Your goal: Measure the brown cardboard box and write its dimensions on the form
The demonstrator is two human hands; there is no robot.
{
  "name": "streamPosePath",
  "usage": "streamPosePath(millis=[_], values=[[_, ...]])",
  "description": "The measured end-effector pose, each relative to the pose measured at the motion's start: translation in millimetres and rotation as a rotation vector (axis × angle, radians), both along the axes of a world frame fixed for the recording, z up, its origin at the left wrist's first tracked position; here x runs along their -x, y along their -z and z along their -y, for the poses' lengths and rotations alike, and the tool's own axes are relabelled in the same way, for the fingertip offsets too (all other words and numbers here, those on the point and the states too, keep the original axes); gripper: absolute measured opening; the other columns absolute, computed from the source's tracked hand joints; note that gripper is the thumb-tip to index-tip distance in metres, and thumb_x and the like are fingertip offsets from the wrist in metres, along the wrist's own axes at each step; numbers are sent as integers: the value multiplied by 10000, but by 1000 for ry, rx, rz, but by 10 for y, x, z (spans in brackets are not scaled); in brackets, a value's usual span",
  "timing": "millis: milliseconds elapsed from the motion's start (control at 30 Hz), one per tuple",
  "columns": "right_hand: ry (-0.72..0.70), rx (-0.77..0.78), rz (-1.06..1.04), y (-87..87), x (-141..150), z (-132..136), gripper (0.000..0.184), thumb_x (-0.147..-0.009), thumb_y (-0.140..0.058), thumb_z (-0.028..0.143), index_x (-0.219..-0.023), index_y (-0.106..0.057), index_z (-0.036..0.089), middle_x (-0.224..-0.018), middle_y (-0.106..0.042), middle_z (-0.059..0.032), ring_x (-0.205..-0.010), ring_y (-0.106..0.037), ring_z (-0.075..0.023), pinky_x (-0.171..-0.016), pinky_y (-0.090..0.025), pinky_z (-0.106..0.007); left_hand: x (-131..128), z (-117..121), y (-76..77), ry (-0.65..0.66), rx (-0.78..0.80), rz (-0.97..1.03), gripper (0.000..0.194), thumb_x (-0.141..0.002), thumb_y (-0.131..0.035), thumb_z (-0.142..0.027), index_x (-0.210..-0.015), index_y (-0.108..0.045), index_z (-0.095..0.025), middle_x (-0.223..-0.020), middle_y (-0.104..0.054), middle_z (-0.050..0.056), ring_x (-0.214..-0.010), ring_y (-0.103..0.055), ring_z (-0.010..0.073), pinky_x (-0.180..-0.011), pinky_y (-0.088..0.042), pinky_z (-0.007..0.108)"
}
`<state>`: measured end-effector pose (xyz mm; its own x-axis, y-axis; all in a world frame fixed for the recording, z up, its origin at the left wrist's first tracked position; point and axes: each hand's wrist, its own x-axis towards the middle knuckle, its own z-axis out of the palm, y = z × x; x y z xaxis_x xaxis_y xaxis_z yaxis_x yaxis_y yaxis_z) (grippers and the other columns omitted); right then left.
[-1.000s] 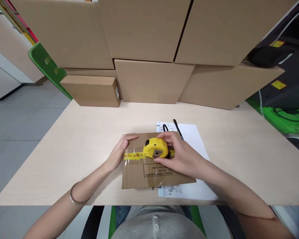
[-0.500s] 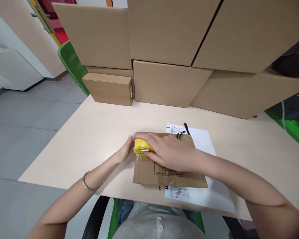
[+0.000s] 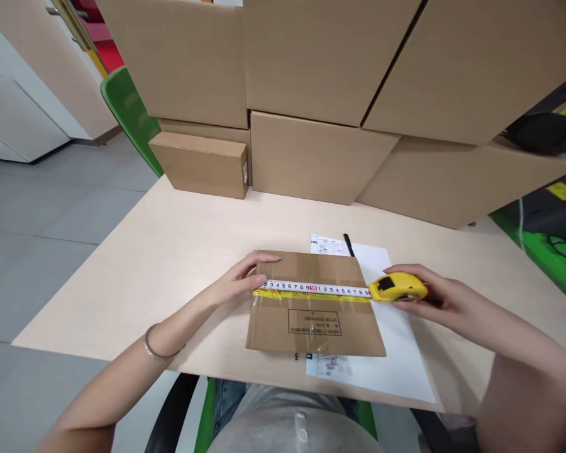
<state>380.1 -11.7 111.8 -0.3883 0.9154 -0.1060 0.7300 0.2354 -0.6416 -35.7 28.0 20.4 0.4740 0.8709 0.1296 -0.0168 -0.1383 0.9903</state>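
Observation:
A small cardboard box (image 3: 268, 330) lies flat in front of me, with yellow printed tape across it and a printed black frame on its top. My right hand (image 3: 441, 292) grips a yellow tape measure (image 3: 403, 287) just past the box's right edge. Its white blade (image 3: 330, 289) is drawn out across the box top, its marks running up to about 19 beyond the red 10. At the box's left edge my left hand (image 3: 236, 278) pinches the blade's end under the thumb, its other fingers resting on the box; the blade's tip is hidden.
Under the box lies a white printed sheet (image 3: 405, 352), with a black pen-like object (image 3: 348, 244) at its top. Large cardboard boxes (image 3: 316, 157) stand along the table's back, a slim box (image 3: 202, 165) at left. A green chair (image 3: 127, 113) stands behind the table's left corner.
My right hand has moved right with the tape measure, pulling the blade out across the box. My left hand stays at the left edge, now holding the blade's end.

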Motion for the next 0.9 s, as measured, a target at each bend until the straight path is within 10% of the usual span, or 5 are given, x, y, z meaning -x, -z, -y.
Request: streamPosePath(millis=[267,633,900], values=[[-94,-35,41,-204,190,-19,330,-933,-660,497,-1238,-684,372,-1162,-758,-60,-975,-735,-308,-735,-613,-389,25,8,-32,7,9,-25,418,-916,-684,-496,-1284,-716,-300,-1356,-665,116,-1303,-589,359,-1099,-456,506],[-587,-237,-11,-156,1973,-362,487,-997,-528,108,-1441,-548,307,-1316,-666,-70,-1083,-684,-221,-882,-543,-351,-59,-25,97,-27,3,104,698,-1017,-285,-710,-1182,-743,-209,-1211,-756,102,-1232,-655,333,-1089,-493,485],[-827,-221,-203,-403,1454,-416,279,-893,-664,85,-1131,-696,228,-1240,-672,-75,-1117,-654,-194,-927,-495,-318,18,87,-167,-23,-272,-247,734,-1029,-173,-693,-1449,-579,-249,-1566,-484,125,-1526,-368,345,-1278,-269,589]])
